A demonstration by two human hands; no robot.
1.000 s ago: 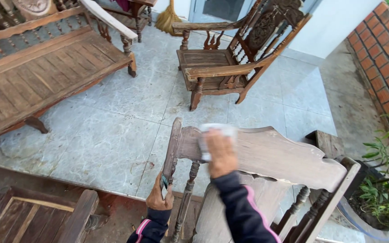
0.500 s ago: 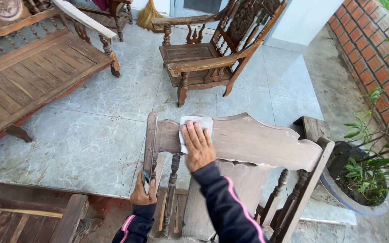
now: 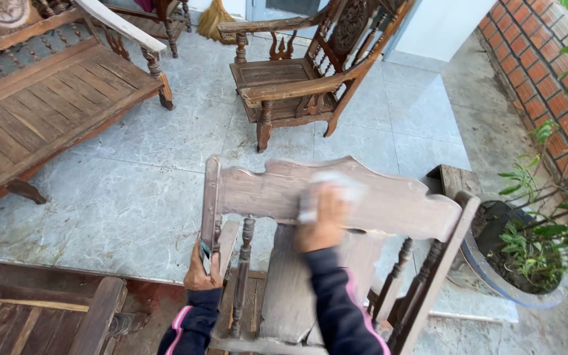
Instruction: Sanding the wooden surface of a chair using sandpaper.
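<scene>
Right hand [image 3: 323,220] presses a pale cloth [image 3: 333,190] flat against the top rail of the weathered wooden chair [image 3: 389,204], image blurred there. Left hand [image 3: 204,266] is clamped on the chair's left upright post, hands well apart.

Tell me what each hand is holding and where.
Left hand grips the chair's side post; right hand presses a white pad, blurred, against the top rail.

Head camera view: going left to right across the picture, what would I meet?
Wooden bench → left hand gripping the near chair's side post → right hand pressing a white cloth on the chair's top rail → potted plant
</scene>
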